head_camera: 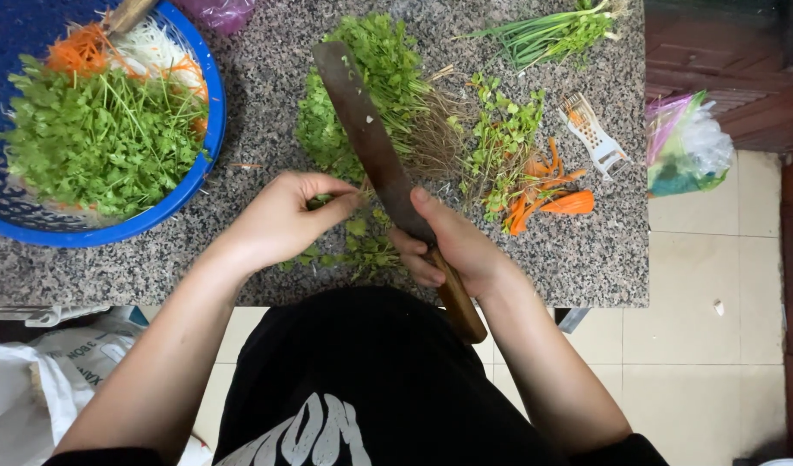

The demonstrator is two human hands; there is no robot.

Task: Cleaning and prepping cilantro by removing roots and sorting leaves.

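My right hand (pixel 453 242) grips the wooden handle of a long dark knife (pixel 362 129), whose blade lies across a bunch of green coriander (pixel 388 82) with its roots pointing right. My left hand (pixel 284 216) pinches a few green leaves right beside the blade, fingertips touching it. Loose cut leaves (pixel 362 250) lie on the speckled granite counter (pixel 267 86) between both hands.
A blue colander (pixel 208 121) at the left holds picked greens, shredded carrot and white shreds. Carrot peelings (pixel 552 194), trimmed stems, a white peeler (pixel 593 134) and green chives (pixel 552 33) lie at the right. A plastic bag (pixel 686 147) hangs past the counter's right edge.
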